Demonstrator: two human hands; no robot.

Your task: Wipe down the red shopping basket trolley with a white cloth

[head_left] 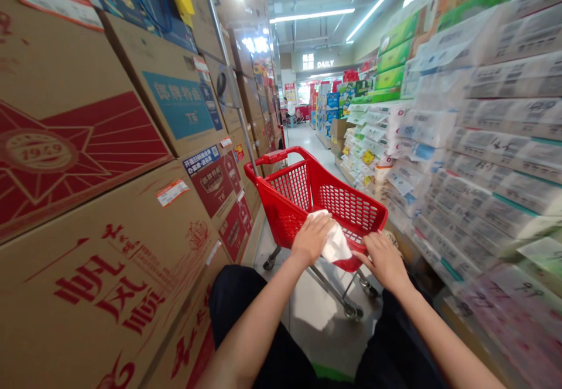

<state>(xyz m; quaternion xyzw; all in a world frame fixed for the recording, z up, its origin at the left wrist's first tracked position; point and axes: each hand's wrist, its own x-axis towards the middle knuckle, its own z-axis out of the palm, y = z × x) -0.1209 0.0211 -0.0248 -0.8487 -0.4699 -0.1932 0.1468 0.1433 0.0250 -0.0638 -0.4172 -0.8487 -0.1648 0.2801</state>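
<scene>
A red plastic shopping cart [322, 178] with perforated basket walls stands right in front of me, and its basket holds nothing that I can see. My left hand [312, 238] presses a white cloth [336, 244] against the near rim of the basket, with the fingers over the cloth's upper left part. The cloth drapes down over the outside of the near wall. At the basket's near right corner, my right hand [385, 258] grips the rim with bent fingers. Part of that grip is hidden behind the hand.
Stacked cardboard cartons [83, 248] line the left side close by. On the right rise piles of wrapped packs [492, 143]. A metal pole [232, 85] stands up from the cart's far left. Wheels [353, 312] rest on the pale floor [302, 304]. A seated person [288, 108] is far down the aisle.
</scene>
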